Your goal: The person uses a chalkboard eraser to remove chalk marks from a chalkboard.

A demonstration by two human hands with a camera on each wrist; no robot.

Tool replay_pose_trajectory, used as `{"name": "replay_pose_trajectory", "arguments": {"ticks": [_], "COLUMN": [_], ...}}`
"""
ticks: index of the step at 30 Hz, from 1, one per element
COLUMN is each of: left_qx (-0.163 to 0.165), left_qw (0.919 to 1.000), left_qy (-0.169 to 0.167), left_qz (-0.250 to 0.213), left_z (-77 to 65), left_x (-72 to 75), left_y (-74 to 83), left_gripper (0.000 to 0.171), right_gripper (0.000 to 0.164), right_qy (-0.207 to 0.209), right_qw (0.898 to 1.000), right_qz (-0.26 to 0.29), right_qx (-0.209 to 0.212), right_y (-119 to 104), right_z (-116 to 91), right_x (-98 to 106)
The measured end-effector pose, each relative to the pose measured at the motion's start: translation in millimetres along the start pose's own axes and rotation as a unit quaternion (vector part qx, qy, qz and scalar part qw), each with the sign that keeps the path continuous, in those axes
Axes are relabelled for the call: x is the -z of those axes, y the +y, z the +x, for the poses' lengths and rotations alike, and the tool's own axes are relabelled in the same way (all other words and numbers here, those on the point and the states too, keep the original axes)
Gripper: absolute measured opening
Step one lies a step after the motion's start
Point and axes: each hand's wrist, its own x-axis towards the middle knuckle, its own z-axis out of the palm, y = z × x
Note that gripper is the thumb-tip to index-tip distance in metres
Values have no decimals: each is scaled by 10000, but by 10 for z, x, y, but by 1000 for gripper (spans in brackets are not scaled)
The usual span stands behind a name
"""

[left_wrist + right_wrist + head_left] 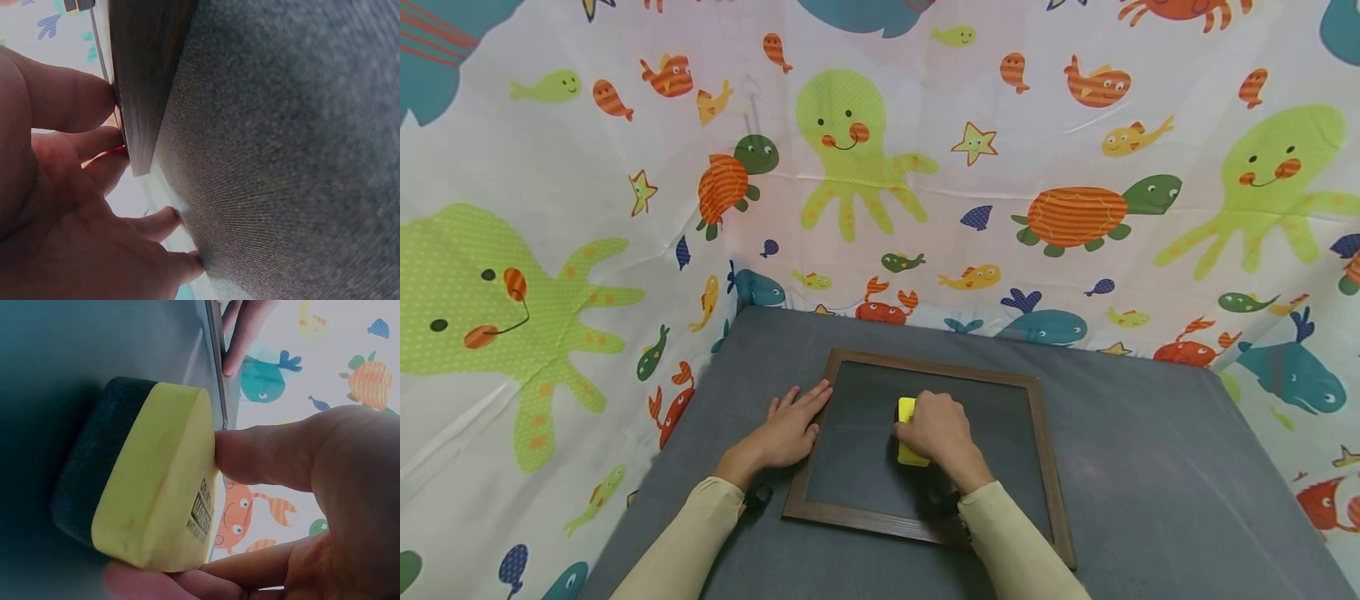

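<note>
A small blackboard [861,458] with a brown wooden frame [880,522] lies flat in front of me. My left hand [782,433] rests at the frame's left side, its fingers spread. In the left wrist view its thumb touches the frame's edge, and two fingertips reach the cloth. With my right hand [942,429] I grip a yellow board eraser [169,475] over the middle of the board. The eraser's dark felt side faces the board surface, and black print shows on its yellow back. Thumb and fingers hold it from opposite sides.
A grey cloth [1150,467] covers the table under the board. Behind and to the left hangs a white curtain [925,242] printed with sea animals, its lower edge meeting the table's far edge. More of the curtain hangs at the right.
</note>
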Motion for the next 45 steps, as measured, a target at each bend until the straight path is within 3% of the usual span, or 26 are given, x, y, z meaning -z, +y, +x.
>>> {"name": "replay_pose_trajectory", "arguments": {"ticks": [45], "left_qx": [40], "left_qw": [9999], "left_qy": [29], "left_qz": [159], "left_z": [22], "left_x": [-13], "left_y": [-24], "left_gripper": [67], "right_gripper": [31], "right_qy": [-28], "right_qw": [9997], "right_qz": [37], "right_qx": [221], "right_y": [-295], "right_z": [46], "right_x": [-112]}}
